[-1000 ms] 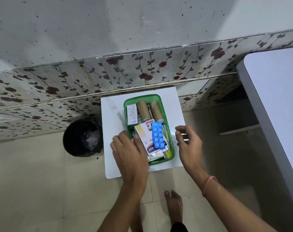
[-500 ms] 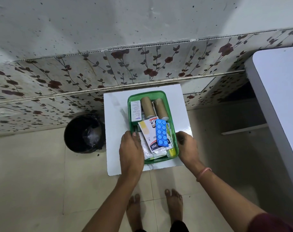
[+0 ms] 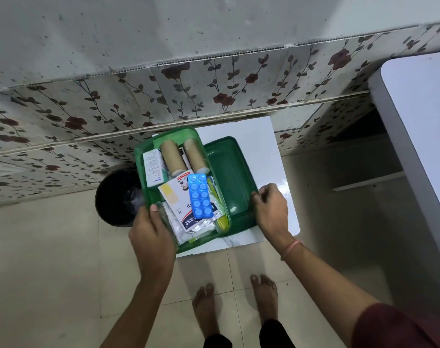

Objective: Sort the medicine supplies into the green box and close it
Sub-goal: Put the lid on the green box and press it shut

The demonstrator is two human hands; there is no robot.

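Observation:
The green box (image 3: 139,159) is lifted and tilted over the left side of the small white table (image 3: 264,151). My left hand (image 3: 151,237) grips its near-left corner. Inside lie a blue blister pack (image 3: 199,195), two brown bandage rolls (image 3: 172,158), a white medicine carton (image 3: 152,169) and a plaster pack (image 3: 181,204). The darker green lid (image 3: 229,177) lies flat on the table to the right of the box, partly under it. My right hand (image 3: 271,209) has its fingers curled on the lid's near-right edge.
A black bin (image 3: 113,197) stands on the floor left of the table, partly under the raised box. A larger white table (image 3: 419,116) fills the right side. The tiled wall is just behind the small table. My bare feet (image 3: 206,305) are on the floor below.
My left hand has lifted the green box up and to the left, uncovering the lid that lay beneath it. My right hand stays on the lid's edge.

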